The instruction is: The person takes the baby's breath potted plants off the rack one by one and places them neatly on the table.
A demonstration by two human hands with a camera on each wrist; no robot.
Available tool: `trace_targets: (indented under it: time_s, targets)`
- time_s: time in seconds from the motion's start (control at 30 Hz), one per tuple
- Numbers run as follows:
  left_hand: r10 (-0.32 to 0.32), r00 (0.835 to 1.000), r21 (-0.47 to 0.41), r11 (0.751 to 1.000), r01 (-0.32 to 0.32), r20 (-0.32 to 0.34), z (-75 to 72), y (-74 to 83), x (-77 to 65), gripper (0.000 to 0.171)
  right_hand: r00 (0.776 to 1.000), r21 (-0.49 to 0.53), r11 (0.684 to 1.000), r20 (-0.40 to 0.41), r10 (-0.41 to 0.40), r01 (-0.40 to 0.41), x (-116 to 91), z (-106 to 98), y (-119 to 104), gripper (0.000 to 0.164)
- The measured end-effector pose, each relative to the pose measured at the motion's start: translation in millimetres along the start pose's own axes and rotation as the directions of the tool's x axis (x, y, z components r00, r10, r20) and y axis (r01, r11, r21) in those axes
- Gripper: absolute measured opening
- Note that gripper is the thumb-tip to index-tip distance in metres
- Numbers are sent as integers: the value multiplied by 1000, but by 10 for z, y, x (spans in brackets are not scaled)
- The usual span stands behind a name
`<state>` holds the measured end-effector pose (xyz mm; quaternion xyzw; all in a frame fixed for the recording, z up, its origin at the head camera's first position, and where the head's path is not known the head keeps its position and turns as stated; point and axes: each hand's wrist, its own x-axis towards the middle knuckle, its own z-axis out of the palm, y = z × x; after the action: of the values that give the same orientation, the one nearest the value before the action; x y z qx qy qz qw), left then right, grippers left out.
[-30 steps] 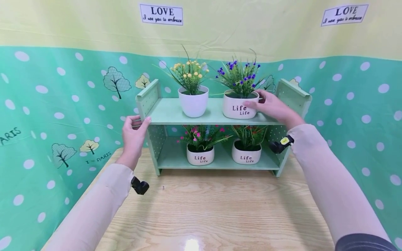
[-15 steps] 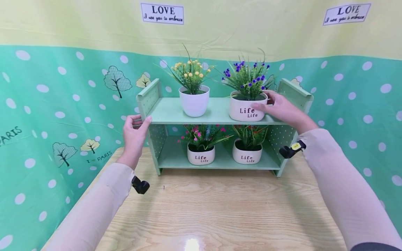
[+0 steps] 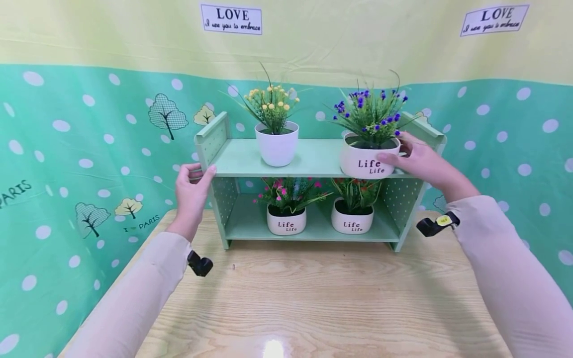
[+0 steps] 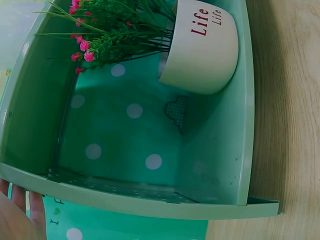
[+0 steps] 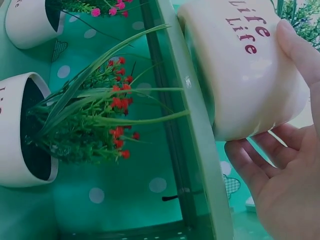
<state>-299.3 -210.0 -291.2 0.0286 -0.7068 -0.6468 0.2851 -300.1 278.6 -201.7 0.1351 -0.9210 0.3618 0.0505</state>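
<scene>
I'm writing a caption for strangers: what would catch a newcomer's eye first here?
Probably the purple flowers in a rounded white "Life" pot, gripped by the person's right hand at the upper right of the pale-green, two-tier shelf. Next, the yellow flowers in a plain white pot, upper left, against the spotted green backdrop.

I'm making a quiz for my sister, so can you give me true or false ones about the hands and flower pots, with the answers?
1. The right hand holds the pot with purple flowers. True.
2. The left hand holds a pot too. False: it grips the side of the green rack.
3. The pot with yellow flowers stands on the top shelf. True.
4. The pot with yellow flowers says "Life" on its front. False: its front is plain white.
5. The pot with pink flowers stands on the lower shelf. True.
</scene>
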Motion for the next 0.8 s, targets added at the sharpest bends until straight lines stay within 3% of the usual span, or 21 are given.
trace_targets:
  time_s: [0.2,0.43,0.67,0.8]
  targets:
    - [8,1000,8,1000,-8,2,-10,4,-6,41,1000,0,1000,-12,-26,26,-137,-49,39,69]
    - [13,1000,1,1000,-13,10,-15,8,-3,43,1000,-62,998,-6,-6,6,-302,-152,140,85]
    - [11,1000,4,1000,-12,19,-19,8,-11,42,1000,-73,997,-2,-19,19,-453,-199,216,61]
    - [10,1000,6,1000,-10,18,-23,9,-12,43,1000,-102,995,15,15,-13,-525,-231,246,64]
